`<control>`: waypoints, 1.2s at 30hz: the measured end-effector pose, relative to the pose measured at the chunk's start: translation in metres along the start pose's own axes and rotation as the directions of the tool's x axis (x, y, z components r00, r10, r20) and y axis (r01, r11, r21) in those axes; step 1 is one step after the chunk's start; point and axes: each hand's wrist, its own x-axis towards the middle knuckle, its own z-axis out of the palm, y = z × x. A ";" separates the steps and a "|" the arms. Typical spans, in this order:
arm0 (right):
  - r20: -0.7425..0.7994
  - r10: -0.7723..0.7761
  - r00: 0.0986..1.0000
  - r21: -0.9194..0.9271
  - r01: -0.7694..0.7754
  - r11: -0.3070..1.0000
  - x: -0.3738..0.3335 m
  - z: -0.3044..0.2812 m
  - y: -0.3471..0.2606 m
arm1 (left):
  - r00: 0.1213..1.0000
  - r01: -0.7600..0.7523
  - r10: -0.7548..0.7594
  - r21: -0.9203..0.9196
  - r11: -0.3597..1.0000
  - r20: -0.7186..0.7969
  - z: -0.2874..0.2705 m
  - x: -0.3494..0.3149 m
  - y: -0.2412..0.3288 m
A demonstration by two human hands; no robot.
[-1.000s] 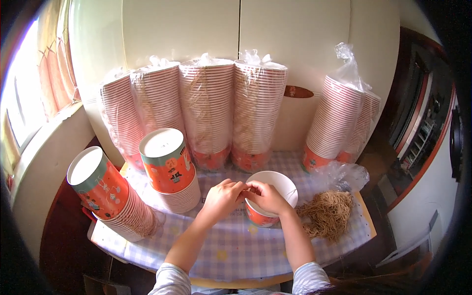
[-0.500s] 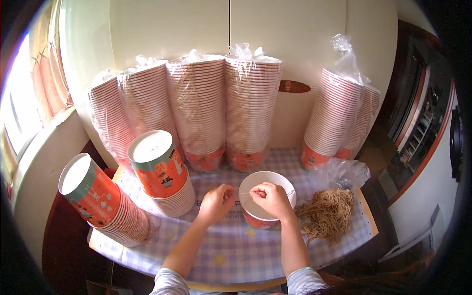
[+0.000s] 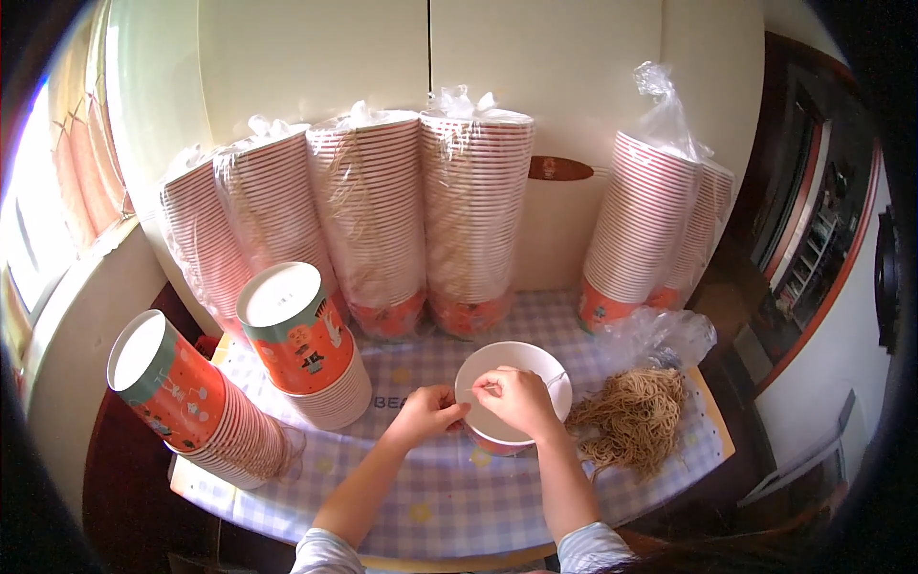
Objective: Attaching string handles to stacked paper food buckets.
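Observation:
A white-lined paper bucket with an orange outside stands upright, its mouth facing up, near the middle of the table. Over its mouth, my right hand is closed in a pinch on a thin, pale string, part of which shows by the bucket's right rim. My left hand is at the bucket's left rim, its fingers curled in and thumb close to them; whatever lies between them is too small to make out. A tangled heap of tan strings lies right of the bucket.
Two upside-down stacks of orange paper buckets, a leaning one and an upright one, stand at the left. Tall bagged bucket stacks line the back, with more bagged stacks at right. Crumpled clear plastic lies behind the strings on the checked tablecloth.
My left hand has moved right, up to the bucket's rim, and my two hands are closer together. The whole view has shifted slightly.

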 end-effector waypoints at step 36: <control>0.205 0.082 0.975 -0.009 -0.082 0.997 0.006 0.011 0.009 | 0.979 -0.127 0.168 0.294 0.947 -0.117 -0.003 -0.003 0.000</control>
